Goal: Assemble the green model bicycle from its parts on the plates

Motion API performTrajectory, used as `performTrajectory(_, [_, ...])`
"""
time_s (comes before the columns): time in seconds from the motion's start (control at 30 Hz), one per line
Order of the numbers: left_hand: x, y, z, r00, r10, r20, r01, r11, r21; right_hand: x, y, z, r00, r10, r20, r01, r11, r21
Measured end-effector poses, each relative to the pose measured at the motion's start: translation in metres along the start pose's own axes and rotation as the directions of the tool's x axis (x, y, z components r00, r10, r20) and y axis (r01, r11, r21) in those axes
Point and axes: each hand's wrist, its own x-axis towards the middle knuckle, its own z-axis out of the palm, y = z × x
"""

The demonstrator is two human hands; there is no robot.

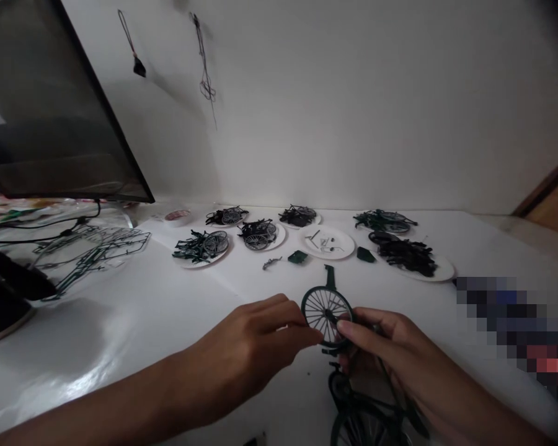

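Note:
A small model bicycle in dark green and black is held low in front of me, its spoked front wheel facing up toward the camera. My right hand is closed around the front end, thumb pressed near the wheel's hub. At the wheel's left and lower rim, my left hand pinches with thumb and fingertips. A flat green piece sticks up beyond the wheel. The rear of the bicycle runs off the bottom edge of the view.
Paper plates with bicycle parts line the back, including a plate of small pieces and a plate of black parts. Green pieces lie nearby. A monitor and part frames are on the left; a roll of tape sits behind.

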Motion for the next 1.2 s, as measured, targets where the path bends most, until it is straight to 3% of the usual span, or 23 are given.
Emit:
performTrajectory(0.07, [0.005, 0.002, -0.002, 0.994, 0.068, 0.081, -0.079, 0.986, 0.148, -0.001, -0.001, 0.0, 1.0, 0.001, -0.007, -0.001, 1.0, 0.026])
performTrajectory(0.17, [0.011, 0.001, 0.003, 0.996, 0.019, 0.093, -0.033, 0.988, 0.154, 0.0, -0.001, -0.002, 0.999, -0.008, -0.041, 0.011, 0.997, 0.075])
performTrajectory(0.27, [0.009, -0.004, 0.016, 0.993, -0.119, -0.026, 0.119, 0.993, -0.022, 0.002, -0.001, -0.004, 0.996, -0.007, -0.094, 0.019, 0.993, 0.12])
performTrajectory(0.33, [0.006, -0.006, 0.023, 0.962, -0.263, -0.073, 0.243, 0.948, -0.203, 0.004, 0.0, -0.004, 0.992, -0.02, -0.122, 0.036, 0.99, 0.135])
performTrajectory(0.43, [0.006, -0.004, 0.028, 0.89, -0.454, -0.034, 0.405, 0.824, -0.397, 0.005, 0.001, -0.004, 0.986, -0.063, -0.155, 0.084, 0.988, 0.132])
performTrajectory(0.53, [0.011, -0.001, 0.028, 0.828, -0.56, 0.037, 0.492, 0.694, -0.526, 0.005, 0.002, -0.002, 0.987, -0.087, -0.131, 0.106, 0.984, 0.143])
performTrajectory(0.63, [0.015, -0.001, 0.032, 0.802, -0.592, 0.081, 0.497, 0.586, -0.64, 0.004, 0.002, -0.001, 0.988, -0.104, -0.111, 0.119, 0.983, 0.136])
performTrajectory(0.77, [0.016, -0.002, 0.038, 0.786, -0.612, 0.091, 0.481, 0.512, -0.711, 0.004, 0.005, -0.002, 0.981, -0.134, -0.142, 0.145, 0.987, 0.065])
performTrajectory(1.0, [0.016, 0.0, 0.04, 0.767, -0.631, 0.114, 0.507, 0.488, -0.711, 0.005, 0.015, -0.008, 0.978, -0.167, -0.128, 0.163, 0.986, -0.038])
performTrajectory(1.2, [0.017, -0.002, 0.037, 0.786, -0.605, 0.128, 0.507, 0.512, -0.694, 0.002, 0.013, -0.006, 0.984, -0.149, -0.098, 0.144, 0.988, -0.058])
